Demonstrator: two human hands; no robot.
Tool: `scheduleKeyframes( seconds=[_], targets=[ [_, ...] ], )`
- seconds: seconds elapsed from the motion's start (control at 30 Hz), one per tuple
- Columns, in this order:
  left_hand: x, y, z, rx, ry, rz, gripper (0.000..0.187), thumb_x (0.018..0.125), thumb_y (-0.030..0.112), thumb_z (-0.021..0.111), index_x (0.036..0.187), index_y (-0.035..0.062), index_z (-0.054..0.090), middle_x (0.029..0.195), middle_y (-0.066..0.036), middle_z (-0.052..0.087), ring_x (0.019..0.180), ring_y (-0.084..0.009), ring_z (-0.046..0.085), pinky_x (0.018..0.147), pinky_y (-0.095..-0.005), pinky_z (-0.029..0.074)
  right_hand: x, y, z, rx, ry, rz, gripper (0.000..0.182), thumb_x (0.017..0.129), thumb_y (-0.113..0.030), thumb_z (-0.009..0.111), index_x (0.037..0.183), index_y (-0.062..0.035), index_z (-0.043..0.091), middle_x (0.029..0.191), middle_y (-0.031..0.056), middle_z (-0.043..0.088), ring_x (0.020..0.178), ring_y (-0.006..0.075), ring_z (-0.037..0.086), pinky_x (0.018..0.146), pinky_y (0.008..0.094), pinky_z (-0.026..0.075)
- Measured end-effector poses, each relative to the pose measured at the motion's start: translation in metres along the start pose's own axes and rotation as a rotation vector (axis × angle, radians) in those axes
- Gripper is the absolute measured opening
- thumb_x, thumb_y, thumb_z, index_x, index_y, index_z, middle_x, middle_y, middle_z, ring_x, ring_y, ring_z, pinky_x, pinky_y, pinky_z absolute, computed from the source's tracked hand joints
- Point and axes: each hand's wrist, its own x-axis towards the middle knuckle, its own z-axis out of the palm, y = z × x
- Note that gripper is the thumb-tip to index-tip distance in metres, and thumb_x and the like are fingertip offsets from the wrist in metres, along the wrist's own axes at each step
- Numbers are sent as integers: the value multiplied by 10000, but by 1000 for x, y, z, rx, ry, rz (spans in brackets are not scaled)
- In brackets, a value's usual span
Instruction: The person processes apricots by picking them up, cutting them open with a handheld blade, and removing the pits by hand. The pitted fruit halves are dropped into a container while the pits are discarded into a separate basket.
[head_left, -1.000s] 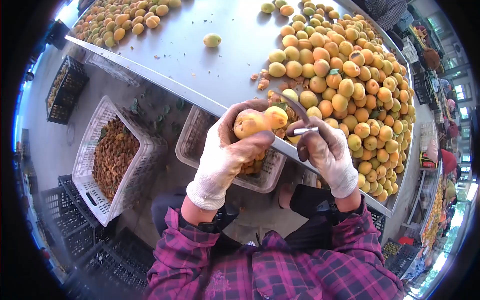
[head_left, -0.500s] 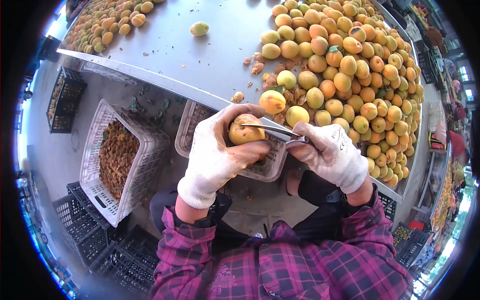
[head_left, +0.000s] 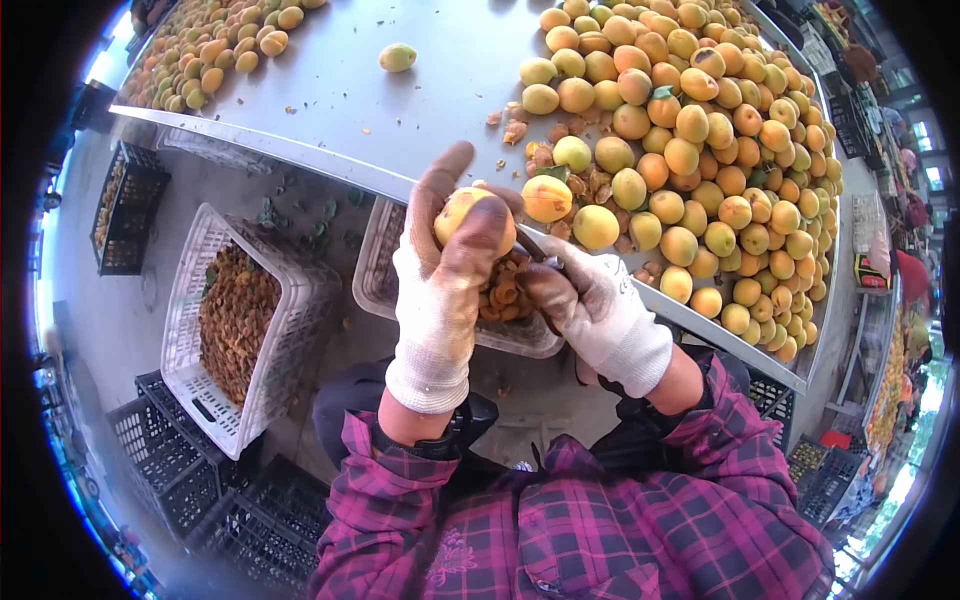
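Observation:
My gloved left hand [head_left: 440, 290] is wrapped round an apricot [head_left: 458, 215], with the thumb across its front and the index finger raised. In my gloved right hand [head_left: 605, 315] is a small curved knife [head_left: 530, 246], its blade reaching toward the apricot's right side. My fingers hide where blade and fruit meet. Below both hands a pale plastic crate [head_left: 530, 346] holds cut apricot pieces [head_left: 505, 297]. Just beyond the right hand, whole apricots [head_left: 596, 227] lie at the table edge.
The metal table [head_left: 340, 110] carries a large apricot heap [head_left: 700, 150] at right and another pile [head_left: 225, 45] at far left. A lone apricot [head_left: 397, 57] lies between them. On the floor, a white crate [head_left: 300, 300] contains brown pits [head_left: 238, 325]; black crates [head_left: 165, 450] stand nearby.
The left hand has turned and lifted the apricot slightly up and left, its thumb now over the fruit. My right hand has moved left and down with the knife.

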Motion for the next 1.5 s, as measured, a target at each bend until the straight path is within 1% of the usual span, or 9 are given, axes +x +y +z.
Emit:
scheduleKeyframes(
  seconds=[0.03,0.2,0.43,0.6,0.87,0.93,1.13,1.2,1.5],
  targets=[
    [1,-2,1,34,8,155,694,904,401,704,1376,-60,488,1051,-107,668,943,-141,635,854,-288,517,2,-4,-5,-1,4,-1,363,989,-315,601,1196,-17,589,902,222,675,879,432,658,734,445,526],
    [-3,4,5,-10,-6,74,619,885,158,738,1387,-71,458,1130,-148,663,1033,-187,647,906,-289,523,-1,-2,-9,11,-22,77,397,1025,-383,518,1177,-23,590,919,221,670,898,438,652,748,458,523],
    [-2,-33,6,-195,75,-152,515,960,286,684,1312,-51,517,1084,-174,697,1006,-240,687,893,-337,556,-6,15,37,-8,164,25,353,1017,-260,551,1247,5,521,921,208,662,840,404,664,714,438,520],
    [-3,-20,9,62,48,-142,469,945,287,689,1267,-29,562,1052,-139,713,942,-156,671,828,-272,546,-5,13,30,-35,159,-18,303,974,-197,588,1192,1,519,902,226,643,825,446,645,679,478,517],
    [1,-27,9,-9,160,-149,360,950,284,683,1142,-18,645,939,-57,699,769,-107,650,732,-218,516,-1,24,36,-107,139,-25,402,994,-204,568,1341,-37,453,962,230,650,910,468,634,738,455,515],
    [1,-8,13,48,101,-257,268,895,188,766,1039,-8,653,901,-6,652,768,-37,574,671,-188,459,1,20,31,-44,140,-27,396,1002,-215,557,1338,-31,458,977,236,651,919,466,638,750,450,520],
    [3,-13,22,209,159,-37,306,868,131,779,1105,-14,652,951,-19,663,791,-58,597,705,-203,486,0,7,10,-21,61,34,419,1030,-264,518,1358,-10,460,1039,257,660,975,455,652,825,423,530],
    [3,-12,24,285,273,72,285,875,129,760,1109,-3,665,939,-14,663,757,-50,594,670,-183,464,1,8,10,-33,74,19,308,977,-207,584,1218,-34,498,936,229,655,890,450,641,742,481,523],
    [1,-38,11,-136,159,-221,203,973,225,666,1049,37,668,826,60,603,702,-8,530,606,-195,421,-3,26,40,-173,208,-74,310,916,-176,627,1156,-30,494,879,207,646,785,416,659,654,477,525]
  ],
)
